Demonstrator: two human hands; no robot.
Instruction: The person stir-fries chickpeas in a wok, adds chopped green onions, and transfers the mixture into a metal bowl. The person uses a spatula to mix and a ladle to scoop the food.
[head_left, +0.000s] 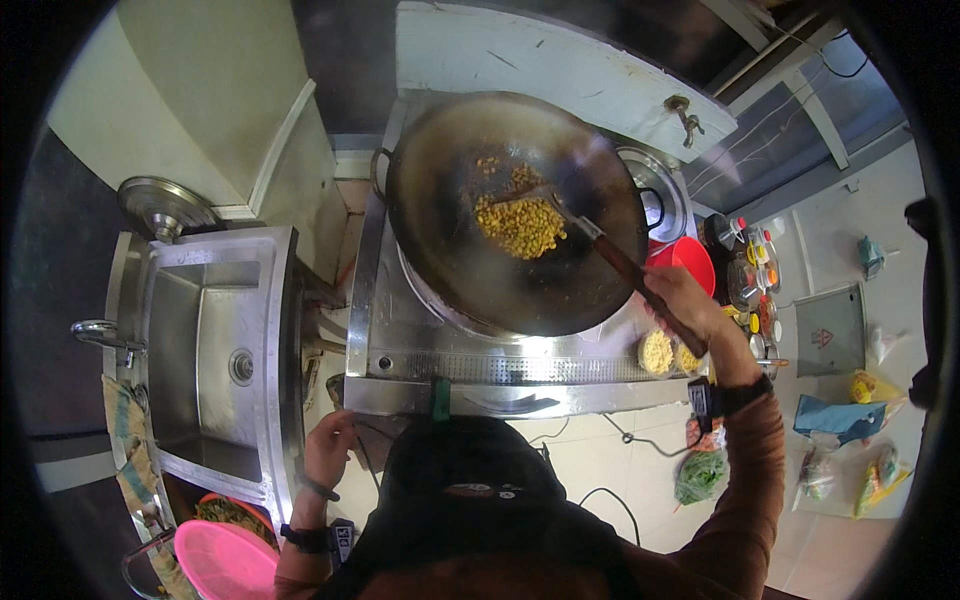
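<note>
A large dark wok sits on the steel stove, with a heap of yellow-green beans or diced pieces near its middle. My right hand is closed around the wooden handle of a wok spatula; the metal blade lies in the food. Light steam or haze hangs over the wok. My left hand is at the stove's front left edge, fingers curled, and whether it touches the edge is unclear. Two small containers of chopped yellowish food stand below my right hand.
A red plastic bowl, a metal basin and several bottles stand right of the wok. At the left is a steel sink with a faucet; a pink basin lies below it. Bags of food rest on the floor at right.
</note>
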